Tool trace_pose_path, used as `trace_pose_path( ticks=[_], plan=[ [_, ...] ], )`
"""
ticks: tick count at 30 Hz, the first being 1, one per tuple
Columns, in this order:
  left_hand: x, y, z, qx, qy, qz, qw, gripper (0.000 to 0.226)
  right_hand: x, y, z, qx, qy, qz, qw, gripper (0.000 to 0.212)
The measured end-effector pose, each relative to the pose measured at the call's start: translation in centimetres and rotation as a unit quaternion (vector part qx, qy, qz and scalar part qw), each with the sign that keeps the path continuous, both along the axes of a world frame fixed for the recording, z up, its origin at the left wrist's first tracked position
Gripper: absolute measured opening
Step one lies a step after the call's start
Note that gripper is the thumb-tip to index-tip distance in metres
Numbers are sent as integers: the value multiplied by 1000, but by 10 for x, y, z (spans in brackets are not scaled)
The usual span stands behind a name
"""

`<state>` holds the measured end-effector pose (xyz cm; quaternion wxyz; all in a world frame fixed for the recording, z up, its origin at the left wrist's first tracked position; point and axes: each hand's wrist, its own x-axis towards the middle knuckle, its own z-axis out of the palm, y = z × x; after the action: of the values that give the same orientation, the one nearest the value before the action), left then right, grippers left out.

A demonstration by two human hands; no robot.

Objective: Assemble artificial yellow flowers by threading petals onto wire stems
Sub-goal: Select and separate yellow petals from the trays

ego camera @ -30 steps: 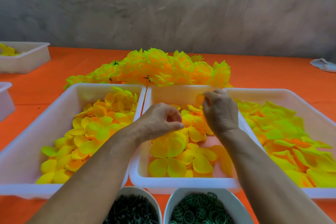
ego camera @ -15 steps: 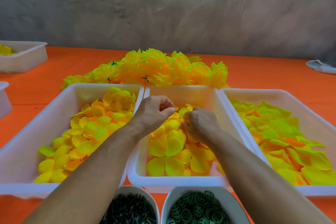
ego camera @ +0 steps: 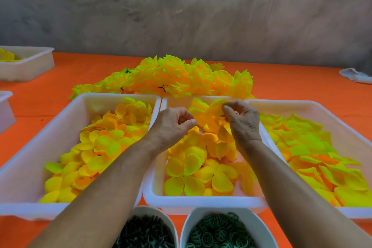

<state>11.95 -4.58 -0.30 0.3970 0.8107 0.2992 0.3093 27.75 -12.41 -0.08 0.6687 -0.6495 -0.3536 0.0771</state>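
Since half a second ago the right hand point(ego camera: 242, 122) has lifted out of the heap and now holds a petal piece point(ego camera: 211, 109) up over the far end of the middle tray point(ego camera: 203, 203); the left hand point(ego camera: 171, 125) has stayed almost in place, only a little lower. From the head view, the only one here: the right hand pinches the upper edge of the petal piece between thumb and fingertips; the left hand is curled, thumb against forefinger, perhaps on a thin stem, but I cannot tell what it holds; both hands are close together above the middle tray, which holds yellow-orange round petals; the left tray point(ego camera: 30, 205) has smaller petals and the right tray point(ego camera: 352, 213) has greener, pointed ones; finished flowers point(ego camera: 181, 78) lie in a row behind the trays on the orange desk point(ego camera: 80, 70); two bowls near the body hold dark stems point(ego camera: 145, 233) and green rings point(ego camera: 219, 233). What may go wrong, I judge: the petals are thin and cling, so two layers could come up as one; the centre hole is small, so the stem tip could miss it and crease or tear the fabric; a loose pinch could drop the piece back into the heap.
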Motion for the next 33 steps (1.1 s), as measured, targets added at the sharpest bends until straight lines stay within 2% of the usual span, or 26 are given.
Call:
trace_pose_path(
  ticks=[4, 10, 13, 17, 21, 29, 33],
  plan=[
    [0, 0, 1, -25, 1, -10, 1000, 13, -2, -2, 2, 58, 40, 29, 997, 15],
    [2, -3, 11, -163, -68, -13, 984, 39, -15, -4, 7, 73, 25, 176, 981, 20],
    [1, -4, 15, -229, -119, -14, 966, 35, -21, -5, 7, 46, 23, 239, 970, 23],
    [-2, -3, 17, -249, -137, -32, 958, 27, -24, -7, 8, 21, 33, 265, 963, 25],
    [-3, -2, 17, -261, -152, -23, 953, 8, -24, -11, 11, -11, 62, 308, 949, 14],
    [-3, 0, 15, -255, -172, -2, 951, 22, -18, -10, 14, 11, 186, 294, 937, 14],
    [-2, 0, 15, -251, -182, 2, 951, 26, -15, -7, 15, 28, 230, 237, 944, 14]
  ],
)
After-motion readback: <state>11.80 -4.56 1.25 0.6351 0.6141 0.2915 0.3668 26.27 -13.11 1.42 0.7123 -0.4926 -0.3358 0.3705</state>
